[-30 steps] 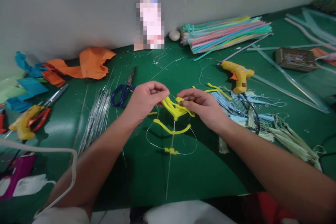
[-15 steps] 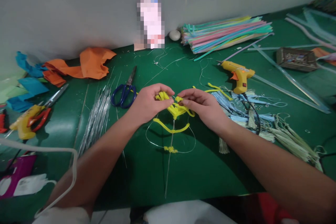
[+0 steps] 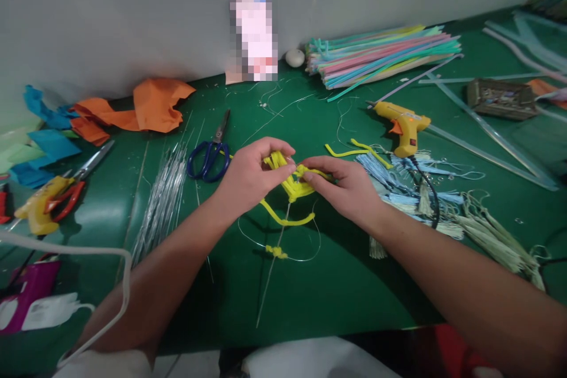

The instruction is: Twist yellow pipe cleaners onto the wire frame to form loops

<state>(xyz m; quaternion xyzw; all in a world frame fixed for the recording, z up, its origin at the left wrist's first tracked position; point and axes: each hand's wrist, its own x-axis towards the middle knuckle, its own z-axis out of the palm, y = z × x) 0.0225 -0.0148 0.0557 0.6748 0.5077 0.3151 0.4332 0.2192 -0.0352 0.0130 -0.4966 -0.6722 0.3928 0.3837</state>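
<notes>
Both hands meet over the green table (image 3: 336,283) on a small frame of thin wire wound with yellow pipe cleaner (image 3: 290,186). My left hand (image 3: 252,174) pinches the yellow strands at the top left, thumb and fingers closed. My right hand (image 3: 343,186) pinches the same bundle from the right. Below the hands a yellow curved piece and a wire loop (image 3: 283,242) hang down, with a straight wire stem running toward me.
Blue-handled scissors (image 3: 210,153) and a bundle of thin wires (image 3: 162,201) lie left of my hands. A yellow glue gun (image 3: 403,127) and tassels (image 3: 478,224) lie to the right. Coloured pipe cleaners (image 3: 385,56) are stacked at the back; orange and blue paper (image 3: 133,109) far left.
The wire frame has tilted, its stem swinging left at the bottom. My hands have drawn closer together on the yellow bundle, the left fingers curling over its top.
</notes>
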